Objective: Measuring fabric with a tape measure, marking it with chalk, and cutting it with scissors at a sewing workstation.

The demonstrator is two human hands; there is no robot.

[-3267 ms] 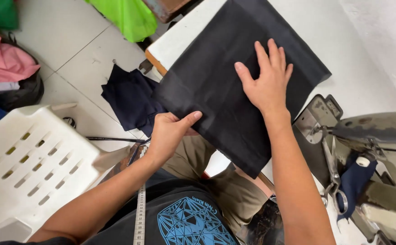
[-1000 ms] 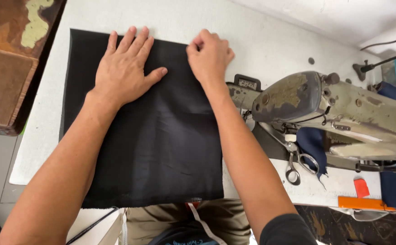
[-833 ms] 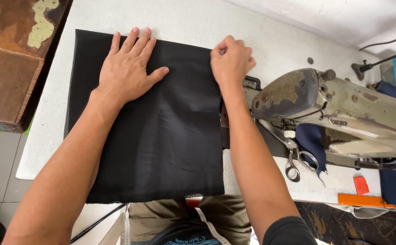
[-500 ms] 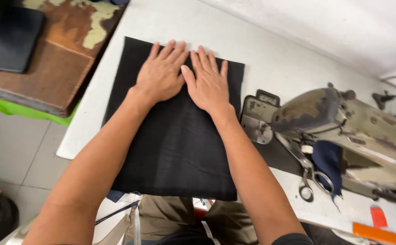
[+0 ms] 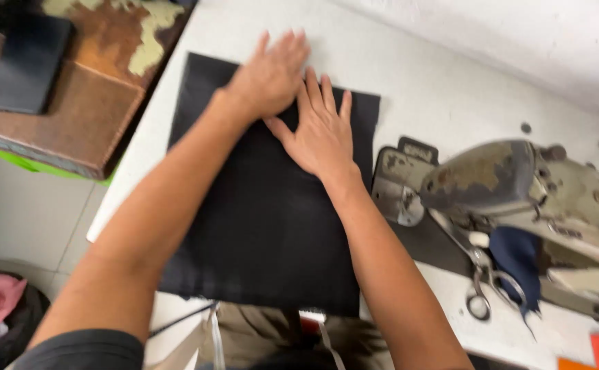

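Both hands flat, fingers spread, gripping nothing: left hand (image 5: 272, 79) and right hand (image 5: 321, 130) press side by side on the cloth's (image 5: 265, 226) far edge. Cloth runs near-far on the bench (image 5: 443, 82); sewing machine (image 5: 519, 185) right.

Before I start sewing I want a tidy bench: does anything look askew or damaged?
The black cloth lies flat under both hands, though its near edge hangs off the white table. The sewing machine has chipped, worn paint. Scissors lie beside it.

Plain black cloth (image 5: 265, 233), white table (image 5: 443, 89), dark blue fabric (image 5: 515, 264).
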